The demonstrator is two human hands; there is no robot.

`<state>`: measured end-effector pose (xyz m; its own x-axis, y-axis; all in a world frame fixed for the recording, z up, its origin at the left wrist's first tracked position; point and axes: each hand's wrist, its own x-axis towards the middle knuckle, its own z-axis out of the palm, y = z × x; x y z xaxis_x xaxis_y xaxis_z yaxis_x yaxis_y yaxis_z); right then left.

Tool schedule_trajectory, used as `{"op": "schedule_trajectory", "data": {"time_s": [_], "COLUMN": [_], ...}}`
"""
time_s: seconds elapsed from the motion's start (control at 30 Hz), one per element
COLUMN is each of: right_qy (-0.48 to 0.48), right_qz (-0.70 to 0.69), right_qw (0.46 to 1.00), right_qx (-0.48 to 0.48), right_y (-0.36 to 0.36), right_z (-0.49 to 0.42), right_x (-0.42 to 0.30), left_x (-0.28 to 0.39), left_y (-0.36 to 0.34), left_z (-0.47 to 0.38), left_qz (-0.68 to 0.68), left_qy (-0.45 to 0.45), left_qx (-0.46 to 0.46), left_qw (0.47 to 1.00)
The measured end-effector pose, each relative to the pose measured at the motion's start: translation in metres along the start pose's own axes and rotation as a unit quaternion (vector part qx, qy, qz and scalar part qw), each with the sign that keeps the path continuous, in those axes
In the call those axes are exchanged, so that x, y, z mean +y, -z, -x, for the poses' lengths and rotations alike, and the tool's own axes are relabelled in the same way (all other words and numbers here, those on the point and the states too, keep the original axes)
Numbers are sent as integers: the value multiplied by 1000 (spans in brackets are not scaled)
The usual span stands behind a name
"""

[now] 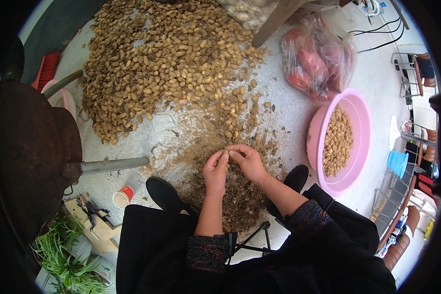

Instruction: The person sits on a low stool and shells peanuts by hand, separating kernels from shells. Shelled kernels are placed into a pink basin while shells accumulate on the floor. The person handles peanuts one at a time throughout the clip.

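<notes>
My left hand [215, 171] and my right hand [249, 162] meet between my feet, pinching a small peanut [225, 151] between their fingertips. Beneath them lies a heap of dry stems, roots and debris [242, 200]. Beyond my hands a large pile of unshelled peanuts [176, 55] spreads over the pale floor. To the right, a pink plastic basin [361, 147] stands with a layer of peanuts [336, 143] inside.
A rusty metal stove [33, 147] with a protruding pipe is at left. Near it are a paper cup [122, 197], wood scraps [99, 235], a spider plant [66, 257] and a red brush [47, 70]. A plastic bag of red items [316, 58] lies behind the basin, beside a wooden leg [275, 24].
</notes>
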<state>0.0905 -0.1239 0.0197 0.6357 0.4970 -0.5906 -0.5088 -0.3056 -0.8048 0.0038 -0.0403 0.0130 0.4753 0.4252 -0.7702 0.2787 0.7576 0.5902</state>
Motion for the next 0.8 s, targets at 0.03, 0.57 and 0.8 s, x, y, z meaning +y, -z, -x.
{"op": "schedule_trajectory", "data": {"time_s": [0.03, 0.57, 0.8], "right_qy": [33, -92, 100], "right_qz": [58, 384, 517], "right_qw": [998, 918, 841], "right_qx": [4, 35, 122], "right_y": [-1, 14, 3], "right_z": [1, -15, -52], "right_x": [-4, -11, -14], "left_x": [-1, 4, 10], "left_y": [0, 18, 21], "left_z": [-1, 1, -3], "left_qz": [-27, 136, 163], "left_qy": [-14, 100, 65], "left_qx": [10, -168, -177], "left_qw": [999, 971, 969]}}
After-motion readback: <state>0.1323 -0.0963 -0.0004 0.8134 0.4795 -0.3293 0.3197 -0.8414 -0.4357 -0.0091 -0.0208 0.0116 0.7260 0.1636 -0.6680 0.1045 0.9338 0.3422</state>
